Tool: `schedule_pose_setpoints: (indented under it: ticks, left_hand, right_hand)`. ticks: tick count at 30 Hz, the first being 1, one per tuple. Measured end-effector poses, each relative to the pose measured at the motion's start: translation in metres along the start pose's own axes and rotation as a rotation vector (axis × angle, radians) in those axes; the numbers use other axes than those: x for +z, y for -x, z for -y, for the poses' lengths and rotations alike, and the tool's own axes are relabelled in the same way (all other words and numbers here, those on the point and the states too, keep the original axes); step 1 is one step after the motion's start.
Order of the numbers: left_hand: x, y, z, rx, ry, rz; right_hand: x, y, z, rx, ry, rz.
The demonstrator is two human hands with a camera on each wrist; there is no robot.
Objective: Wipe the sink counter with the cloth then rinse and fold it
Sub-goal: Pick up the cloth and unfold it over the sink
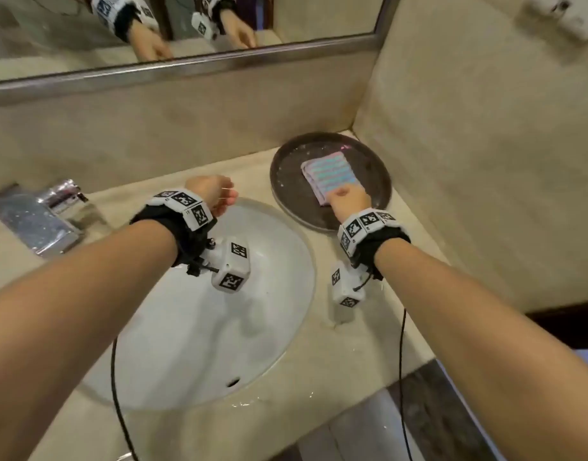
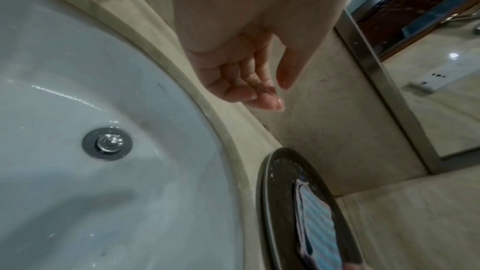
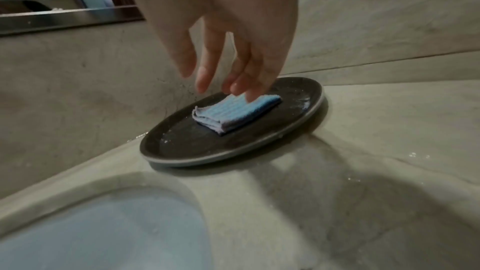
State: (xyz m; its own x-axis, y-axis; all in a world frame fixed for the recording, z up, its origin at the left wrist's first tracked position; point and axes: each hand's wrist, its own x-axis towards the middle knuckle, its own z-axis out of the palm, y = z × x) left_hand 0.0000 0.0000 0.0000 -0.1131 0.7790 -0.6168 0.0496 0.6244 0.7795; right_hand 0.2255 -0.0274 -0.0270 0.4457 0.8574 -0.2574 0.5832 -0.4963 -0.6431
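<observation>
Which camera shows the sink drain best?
The left wrist view: the drain sits plainly in the white sink. In the head view the left arm's camera hides it. The right wrist view shows only the sink's edge.

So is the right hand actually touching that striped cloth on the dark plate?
Touching. In the right wrist view the right hand has straight fingertips resting on the folded cloth's far edge on the plate; no gap shows.

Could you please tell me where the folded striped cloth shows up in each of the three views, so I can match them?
Head: cloth lies upper right of centre, on the dark plate, under the right hand.
Left wrist: bottom right, on the plate, seen edge-on.
Right wrist: centre, fingertips touching its far end.
Shared landmark: the plate beside the white sink.
</observation>
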Motion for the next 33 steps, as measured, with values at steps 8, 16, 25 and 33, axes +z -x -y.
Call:
schedule_pose_setpoints:
  ticks: [8,16,25,33]
  left_hand:
    - [-0.01,-0.007,0.024,-0.001,-0.015,-0.036]
    - [-0.025,-0.009,0.03,-0.009,-0.03,-0.07]
    - [-0.039,-0.004,0.028,0.015,-0.045,-0.079]
    - [-0.041,0.03,-0.033,0.149,-0.014,-0.035]
  right_hand:
    - [0.019,-0.012,-0.007,0.06,0.256,0.246]
    - [0.024,-0.017,-0.002,-0.02,0.353,0.265]
    - [0.014,-0.016,0.015,0.0,0.263,0.076]
    - [-0.032,-0.002,0.091,-0.201,-0.152,-0.09]
